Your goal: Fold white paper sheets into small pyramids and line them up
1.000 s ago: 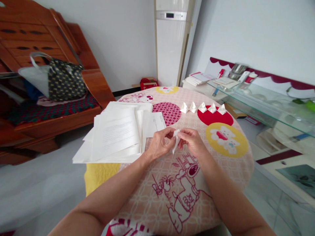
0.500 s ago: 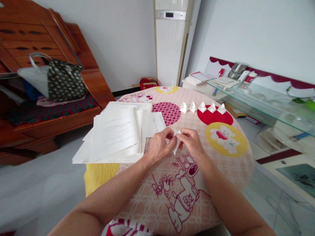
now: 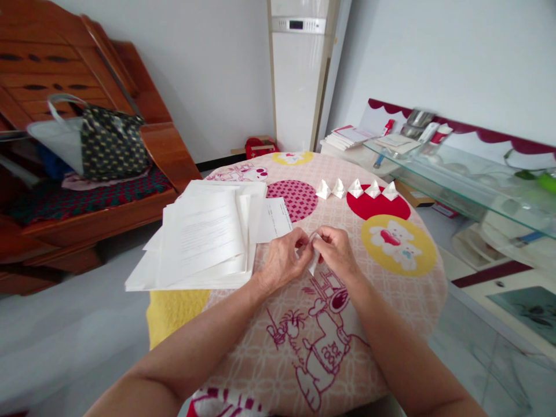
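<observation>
Paper point(image 3: 313, 267), folded small, sits near the centre of the frame over the worktop point(image 3: 391, 315), the left hand point(image 3: 284, 253) and right hand point(image 3: 339, 252) each pinching it in a nearly closed grip, apparently mid-crease, so the next move seems to call for light, even pressure.

Cloth-covered table point(image 3: 408, 295) — paper stack point(image 3: 208, 234), five folded white pieces point(image 3: 355, 189)

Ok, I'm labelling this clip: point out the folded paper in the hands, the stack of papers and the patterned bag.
Folded paper point(image 3: 313, 267): head view, its lower end.
Stack of papers point(image 3: 204, 231): head view, printed top sheet.
Patterned bag point(image 3: 110, 143): head view, its side.
</observation>
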Demonstrator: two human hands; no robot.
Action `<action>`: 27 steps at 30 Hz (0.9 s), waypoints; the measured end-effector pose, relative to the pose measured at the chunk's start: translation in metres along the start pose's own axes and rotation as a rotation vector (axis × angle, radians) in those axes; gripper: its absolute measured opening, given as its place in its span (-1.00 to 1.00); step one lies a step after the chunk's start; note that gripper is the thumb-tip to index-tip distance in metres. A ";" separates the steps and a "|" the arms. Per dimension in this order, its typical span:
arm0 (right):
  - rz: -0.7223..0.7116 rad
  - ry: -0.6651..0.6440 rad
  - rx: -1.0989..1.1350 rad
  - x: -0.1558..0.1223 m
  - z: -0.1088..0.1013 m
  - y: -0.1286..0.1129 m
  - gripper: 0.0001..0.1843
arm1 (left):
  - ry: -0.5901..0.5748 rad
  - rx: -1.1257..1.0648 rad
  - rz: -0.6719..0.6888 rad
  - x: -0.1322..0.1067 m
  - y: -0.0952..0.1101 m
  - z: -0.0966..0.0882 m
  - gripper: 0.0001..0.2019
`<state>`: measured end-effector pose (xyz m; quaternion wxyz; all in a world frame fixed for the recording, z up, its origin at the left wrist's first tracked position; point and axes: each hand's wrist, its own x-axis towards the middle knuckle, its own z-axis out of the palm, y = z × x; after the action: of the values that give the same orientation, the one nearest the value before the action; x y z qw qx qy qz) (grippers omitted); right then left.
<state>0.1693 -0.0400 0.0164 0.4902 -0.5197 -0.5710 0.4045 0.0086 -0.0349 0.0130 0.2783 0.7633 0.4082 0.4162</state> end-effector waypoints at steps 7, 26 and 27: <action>0.004 -0.003 0.057 0.001 0.000 0.004 -0.74 | -0.032 -0.219 -0.116 0.006 -0.009 -0.001 -0.76; 0.008 -0.069 0.279 0.007 -0.007 0.006 -0.54 | -0.118 -0.331 -0.071 0.012 -0.023 0.000 -0.56; 0.025 -0.093 0.282 0.007 -0.008 0.006 -0.56 | -0.124 -0.347 -0.077 0.012 -0.024 0.000 -0.55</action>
<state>0.1783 -0.0330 0.0134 0.5262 -0.4333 -0.5242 0.5104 0.0035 -0.0125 -0.0002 0.4462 0.7119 0.3411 0.4215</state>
